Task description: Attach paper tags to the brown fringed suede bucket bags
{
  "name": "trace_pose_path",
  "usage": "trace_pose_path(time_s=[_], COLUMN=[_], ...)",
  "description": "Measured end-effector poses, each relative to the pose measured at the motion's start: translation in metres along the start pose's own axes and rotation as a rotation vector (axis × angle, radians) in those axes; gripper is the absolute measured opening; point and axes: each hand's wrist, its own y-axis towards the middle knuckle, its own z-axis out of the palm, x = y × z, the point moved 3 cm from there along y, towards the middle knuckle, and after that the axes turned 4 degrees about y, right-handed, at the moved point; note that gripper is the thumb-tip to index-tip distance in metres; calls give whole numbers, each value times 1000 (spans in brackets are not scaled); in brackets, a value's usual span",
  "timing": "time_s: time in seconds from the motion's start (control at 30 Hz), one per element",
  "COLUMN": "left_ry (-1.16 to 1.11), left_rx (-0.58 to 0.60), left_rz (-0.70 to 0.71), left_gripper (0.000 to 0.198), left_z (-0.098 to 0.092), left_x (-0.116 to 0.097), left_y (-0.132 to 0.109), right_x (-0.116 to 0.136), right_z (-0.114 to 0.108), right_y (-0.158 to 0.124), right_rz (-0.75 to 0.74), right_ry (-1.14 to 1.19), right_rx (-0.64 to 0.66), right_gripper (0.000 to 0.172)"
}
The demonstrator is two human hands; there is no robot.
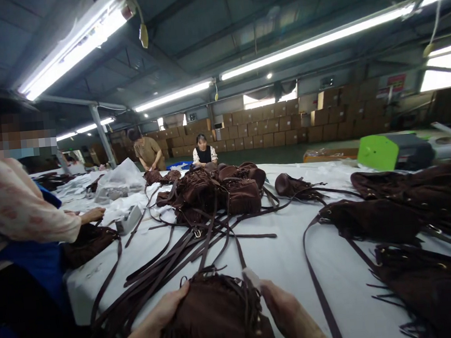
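A dark brown fringed handbag (217,315) is at the front edge of the table, close to me. My left hand (168,306) grips its left side, with the thumb near the top edge. My right hand (281,305) is at the bag's right side, its fingers curled and partly hidden. Beside those fingers a small white wrapping (252,279) sits on the bag's strap (240,251), which runs up to the pile. Tassels with metal ends (257,323) hang down the bag's right front.
A heap of similar bags (207,191) with loose straps (166,262) lies ahead on the white-covered table (284,268). More bags (433,277) lie at right, near a green and grey machine (378,152). A co-worker's hand (92,216) is over a bag at left. Two other people stand beyond.
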Motion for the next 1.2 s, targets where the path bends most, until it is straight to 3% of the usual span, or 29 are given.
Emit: trace_pose_path(time_s=[0.13,0.23,0.33,0.4,0.53,0.63,0.73,0.87,0.97,1.03,1.07,1.13,1.2], left_ry=[81,100,174,249,275,258,204,119,81,79,91,127,147], left_rx=[-11,10,-35,-77,-132,-147,-128,-98,-107,-101,-92,-66,-24], left_rz=[49,157,235,234,272,273,231,159,122,91,85,112,171], left_gripper=[61,53,48,45,41,40,44,46,47,46,45,42,41], left_z=[8,28,41,44,47,53,55,38,28,31,35,48,62], left_x=[1,-17,-35,-42,-48,-49,-47,-44,-45,-51,-57,-74,-95], left_y=[-22,-40,-52,-57,-60,-55,-42,-21,-10,-7,-6,-6,-7], right_x=[17,45,53,41,-5,-31,-47,-68,-67,-48,-33,-1,19], right_z=[34,55,71,73,55,39,23,-10,-30,-30,-26,-10,10], right_y=[-9,-5,1,3,6,12,18,15,6,3,5,15,26], right_rz=[-160,-175,-39,128,468,520,531,640,733,680,581,308,172], right_ry=[53,-213,-509,-581,-459,-297,-109,122,219,269,268,195,-22], right_rx=[68,121,241,310,253,163,90,-65,-257,-337,-333,-216,-25], right_gripper=[36,24,28,36,47,38,17,45,45,38,34,26,21])
